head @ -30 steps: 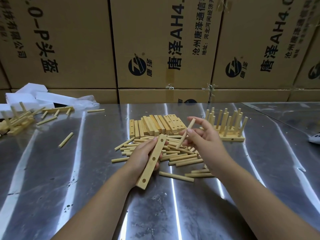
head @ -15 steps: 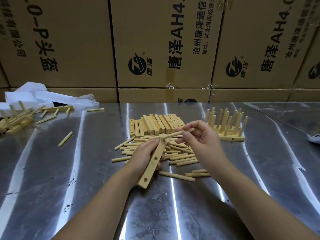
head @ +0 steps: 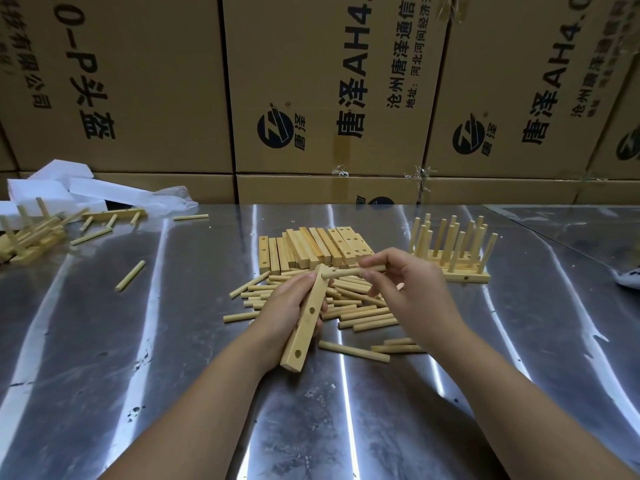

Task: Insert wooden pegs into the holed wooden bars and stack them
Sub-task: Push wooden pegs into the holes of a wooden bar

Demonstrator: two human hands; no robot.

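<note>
Left hand grips a holed bar at centre frame, bar tilted, near end low toward the bottom, far end up. Two empty holes show on its face, lower and middle. Right hand pinches a peg with thumb and fingers; the peg lies roughly level, its left tip at the bar's top hole, how deep it sits cannot be told.

Under and behind the hands, loose pegs lie in a heap on the steel table, a couple more apart just below the right hand. Behind the heap, a row of bars lies side by side, some with holes facing up. Right of centre, a finished stack stands with many pegs upright in its base bars. Upper left of frame: another pegged pile lying askew, one pegged bar on its side, stray pegs nearby, one single peg alone on the table. White foam pieces sit at the far left edge. Cardboard boxes with printed text fill the background.
</note>
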